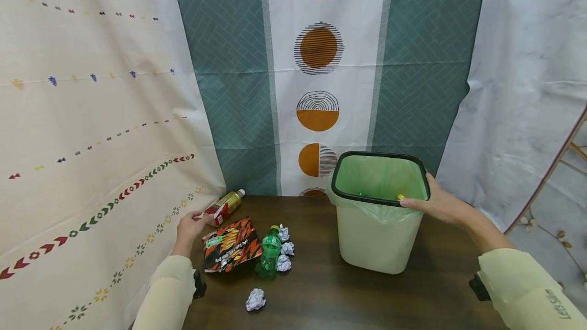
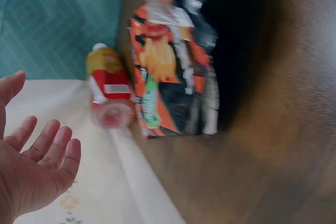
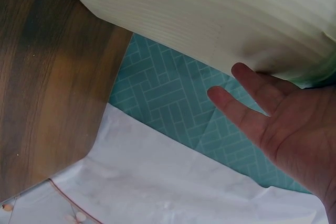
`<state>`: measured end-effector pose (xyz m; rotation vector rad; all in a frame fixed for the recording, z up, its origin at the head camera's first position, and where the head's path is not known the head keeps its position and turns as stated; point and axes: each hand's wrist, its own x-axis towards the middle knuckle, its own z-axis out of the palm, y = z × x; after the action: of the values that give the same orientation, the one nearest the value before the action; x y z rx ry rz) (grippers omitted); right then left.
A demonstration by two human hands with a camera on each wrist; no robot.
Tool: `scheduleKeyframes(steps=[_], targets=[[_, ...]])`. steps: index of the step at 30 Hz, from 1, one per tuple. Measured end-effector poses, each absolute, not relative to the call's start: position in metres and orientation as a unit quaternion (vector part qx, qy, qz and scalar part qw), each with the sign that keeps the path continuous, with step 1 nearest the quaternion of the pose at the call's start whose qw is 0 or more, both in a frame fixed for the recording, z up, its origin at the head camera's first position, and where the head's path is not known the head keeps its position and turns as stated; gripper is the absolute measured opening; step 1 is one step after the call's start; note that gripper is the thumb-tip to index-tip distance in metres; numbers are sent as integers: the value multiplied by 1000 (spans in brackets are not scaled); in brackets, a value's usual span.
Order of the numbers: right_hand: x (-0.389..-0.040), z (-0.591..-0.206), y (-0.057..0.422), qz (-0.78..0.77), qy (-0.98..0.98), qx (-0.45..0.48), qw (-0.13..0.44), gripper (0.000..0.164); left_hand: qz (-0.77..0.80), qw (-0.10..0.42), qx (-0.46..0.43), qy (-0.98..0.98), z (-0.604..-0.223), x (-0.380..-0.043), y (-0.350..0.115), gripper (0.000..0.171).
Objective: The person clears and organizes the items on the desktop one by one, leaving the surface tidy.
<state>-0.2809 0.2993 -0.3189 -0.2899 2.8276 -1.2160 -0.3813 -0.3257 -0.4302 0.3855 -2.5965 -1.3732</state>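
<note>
My left hand (image 1: 189,229) is beside a plastic bottle (image 1: 229,202) with a yellow and red label and a white cap. In the left wrist view its fingers are spread, apart from the bottle, holding nothing. An orange-and-black snack bag (image 1: 231,244) lies right of the bottle. At the right, my right hand (image 1: 440,201) rests at the corner of a pale trash bin (image 1: 378,238), thumb on the black rim. Two straight fingers (image 3: 241,116) extend beside the bin wall in the right wrist view; the other fingers are partly hidden.
A green plastic bottle (image 1: 270,252) lies beside several crumpled paper balls (image 1: 284,263). Another paper ball (image 1: 255,299) sits nearer the front. A translucent green liner (image 1: 380,174) lines the bin, with small green and yellow bits inside. Curtains (image 1: 243,116) hang behind the brown table (image 1: 316,299).
</note>
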Motion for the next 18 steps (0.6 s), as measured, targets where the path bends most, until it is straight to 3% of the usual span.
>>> scheduleKeyframes(steps=[18], targets=[[-280, -318, 298, -403, 910, -97, 21, 118, -433, 61, 155, -886, -488, -354, -340, 65]])
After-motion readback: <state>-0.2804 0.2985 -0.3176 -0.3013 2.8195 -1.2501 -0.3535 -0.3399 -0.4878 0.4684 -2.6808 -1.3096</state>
